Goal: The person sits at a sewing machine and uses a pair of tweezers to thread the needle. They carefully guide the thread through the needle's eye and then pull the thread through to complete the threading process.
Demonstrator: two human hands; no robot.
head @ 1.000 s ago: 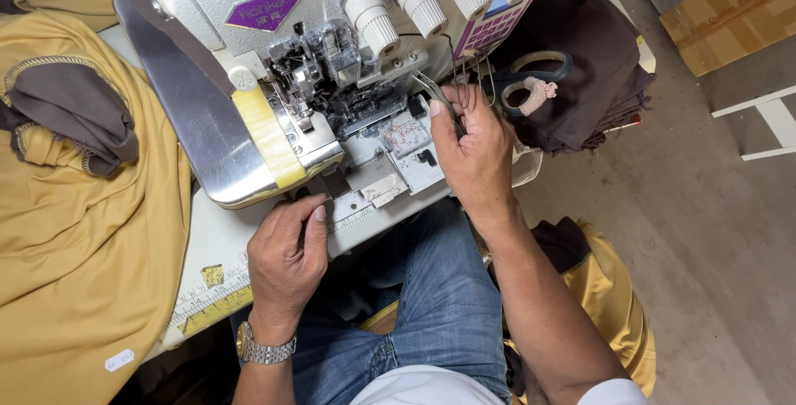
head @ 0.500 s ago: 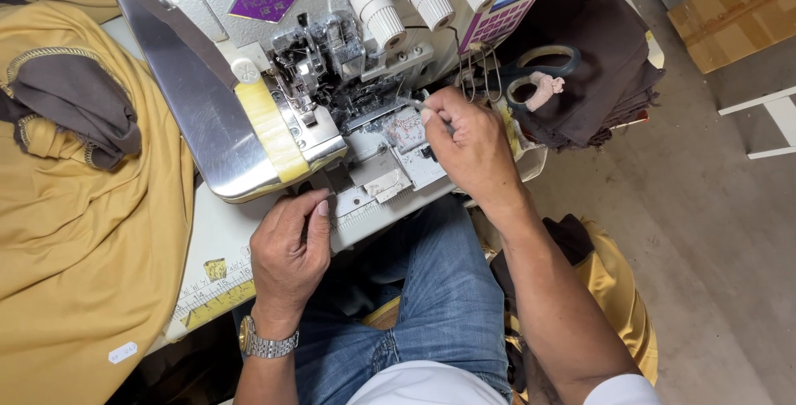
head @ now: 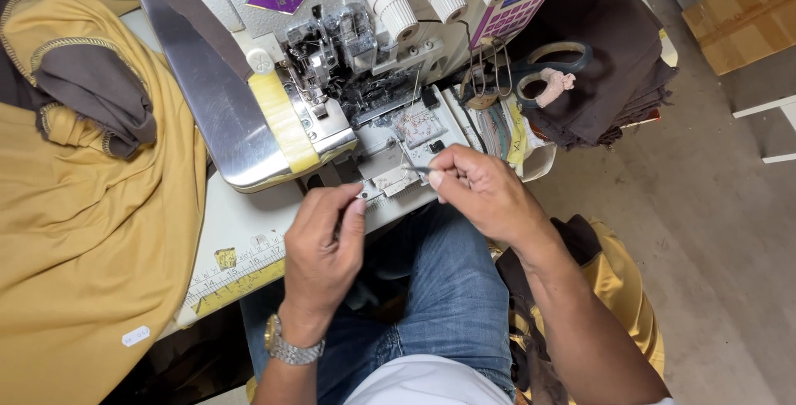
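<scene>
Pinching tweezers at the sewing machine's six o'clock, right hand is mid-threading; left hand, fingers curled empty, rests close by.

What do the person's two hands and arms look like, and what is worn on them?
Both hands are bare, without gloves. The left hand has a metal wristwatch with a gold and silver link band on the wrist. The right hand has no watch; its forearm is bare to the frame edge.
</scene>
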